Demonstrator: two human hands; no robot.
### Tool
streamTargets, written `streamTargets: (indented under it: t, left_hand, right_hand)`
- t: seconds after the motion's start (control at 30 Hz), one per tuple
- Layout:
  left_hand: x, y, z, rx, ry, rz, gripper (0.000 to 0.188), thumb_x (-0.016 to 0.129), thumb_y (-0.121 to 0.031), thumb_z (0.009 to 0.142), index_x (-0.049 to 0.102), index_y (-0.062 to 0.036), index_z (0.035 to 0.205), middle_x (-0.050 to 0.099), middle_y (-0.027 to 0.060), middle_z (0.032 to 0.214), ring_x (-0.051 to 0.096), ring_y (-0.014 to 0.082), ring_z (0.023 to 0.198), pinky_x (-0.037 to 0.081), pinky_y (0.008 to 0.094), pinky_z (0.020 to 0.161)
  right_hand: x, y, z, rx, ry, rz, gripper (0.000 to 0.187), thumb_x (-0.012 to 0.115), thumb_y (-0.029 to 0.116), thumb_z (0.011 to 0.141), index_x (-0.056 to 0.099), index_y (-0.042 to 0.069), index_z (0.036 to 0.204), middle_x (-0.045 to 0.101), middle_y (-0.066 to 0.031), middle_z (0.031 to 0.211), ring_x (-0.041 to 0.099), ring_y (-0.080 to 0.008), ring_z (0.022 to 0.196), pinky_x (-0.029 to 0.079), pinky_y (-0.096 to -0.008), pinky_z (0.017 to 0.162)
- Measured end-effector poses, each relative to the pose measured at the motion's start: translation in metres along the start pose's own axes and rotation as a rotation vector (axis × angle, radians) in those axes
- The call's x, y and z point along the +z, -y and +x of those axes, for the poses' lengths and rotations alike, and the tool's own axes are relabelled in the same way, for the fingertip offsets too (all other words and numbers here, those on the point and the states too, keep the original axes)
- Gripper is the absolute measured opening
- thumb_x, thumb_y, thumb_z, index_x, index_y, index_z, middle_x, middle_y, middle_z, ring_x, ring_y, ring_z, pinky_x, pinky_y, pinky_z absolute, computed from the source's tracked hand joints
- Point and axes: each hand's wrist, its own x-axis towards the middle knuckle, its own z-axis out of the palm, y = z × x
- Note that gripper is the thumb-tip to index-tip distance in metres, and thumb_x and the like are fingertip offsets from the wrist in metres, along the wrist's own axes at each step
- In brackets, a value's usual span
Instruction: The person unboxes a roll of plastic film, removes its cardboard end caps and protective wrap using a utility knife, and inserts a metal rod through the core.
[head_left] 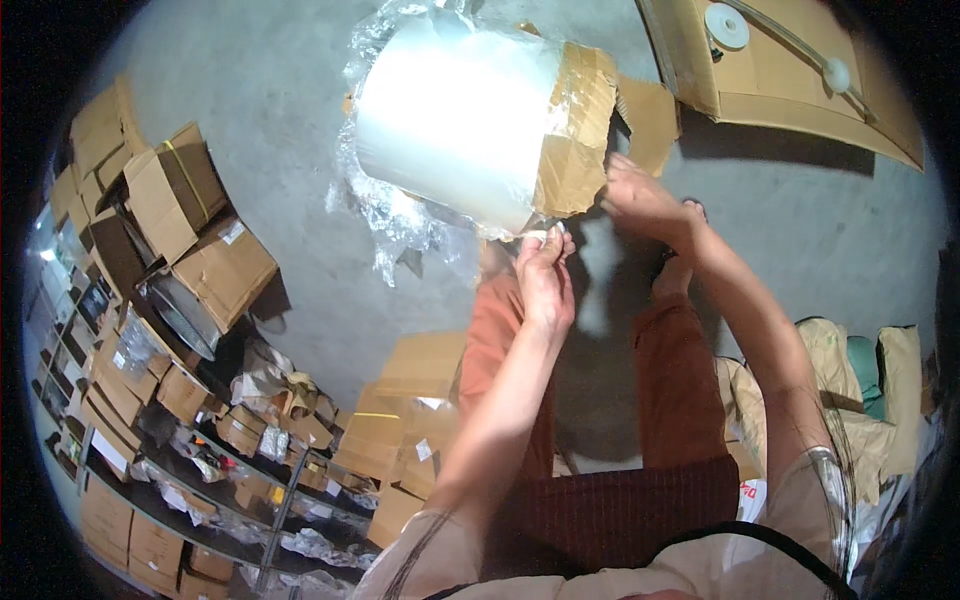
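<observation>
A large shiny silver cylinder [455, 115] lies on its side on the floor before me. Brown cardboard [577, 130] wraps its right end, with clear tape over part of it. Crumpled clear plastic film [385, 215] spreads round its left side and below. My left hand [545, 275] is closed in a pinch on a thin pale strip [530, 236] at the lower edge of the cardboard. At the cylinder's right end, my right hand [642, 203] has its fingers curled beside the cardboard's edge; what they hold, if anything, is hidden.
A cardboard flap [650, 120] sticks out right of the cylinder. An open carton [800, 60] with a white disc [727, 26] and a rod stands at upper right. Boxes [215, 265] and loaded shelves [270, 530] fill the left. Flat cardboard [415, 400] lies by my left leg.
</observation>
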Motion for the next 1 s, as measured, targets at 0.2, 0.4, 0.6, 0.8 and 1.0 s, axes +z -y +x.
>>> streamTargets:
  t: [0.2,0.4,0.6,0.8,1.0]
  left_hand:
    - [0.000,0.000,0.006,0.095,0.048,0.185,0.007,0.058,-0.008,0.096,0.061,-0.0036,0.100,0.061,0.0030,0.089,0.055,0.0121,0.082,0.045,0.0270,0.077]
    - [-0.023,0.017,0.020,0.124,-0.058,0.412,0.012,0.059,-0.008,0.094,0.063,-0.0014,0.103,0.064,0.0018,0.089,0.056,0.0094,0.082,0.045,0.0264,0.076]
    - [-0.036,0.028,0.025,0.243,-0.120,0.234,0.015,0.048,-0.005,0.095,0.063,-0.0036,0.093,0.064,0.0032,0.089,0.059,0.0114,0.083,0.047,0.0258,0.077]
    - [-0.048,0.006,0.014,0.548,0.028,0.907,0.010,0.056,-0.008,0.089,0.064,-0.0017,0.087,0.066,0.0111,0.086,0.061,0.0244,0.085,0.048,0.0357,0.081]
    - [-0.092,-0.032,0.029,0.538,0.262,1.712,0.011,0.060,-0.016,0.084,0.062,-0.0044,0.085,0.063,0.0218,0.091,0.055,0.0417,0.098,0.044,0.0472,0.086]
  right_hand:
    - [-0.029,-0.001,-0.009,0.065,-0.190,-0.102,0.026,0.064,0.006,0.073,0.058,0.005,0.098,0.057,-0.0145,0.103,0.054,-0.0359,0.101,0.045,-0.0422,0.092]
    - [-0.028,0.071,-0.005,0.266,-0.275,0.169,0.035,0.074,0.018,0.062,0.060,0.006,0.092,0.058,-0.0143,0.096,0.056,-0.0354,0.098,0.042,-0.0469,0.098]
    - [-0.001,0.062,0.037,0.110,-0.186,-0.111,0.043,0.076,0.030,0.058,0.066,0.003,0.090,0.060,-0.0146,0.095,0.057,-0.0339,0.104,0.037,-0.0503,0.105]
    - [-0.002,0.073,0.045,0.004,-0.362,0.011,0.034,0.075,0.032,0.057,0.069,0.003,0.073,0.061,-0.0122,0.088,0.058,-0.0315,0.092,0.036,-0.0497,0.106]
    - [-0.023,0.064,0.049,-0.075,-0.108,-0.141,0.032,0.074,0.033,0.053,0.067,0.007,0.070,0.060,-0.0095,0.079,0.060,-0.0292,0.088,0.042,-0.0448,0.101]
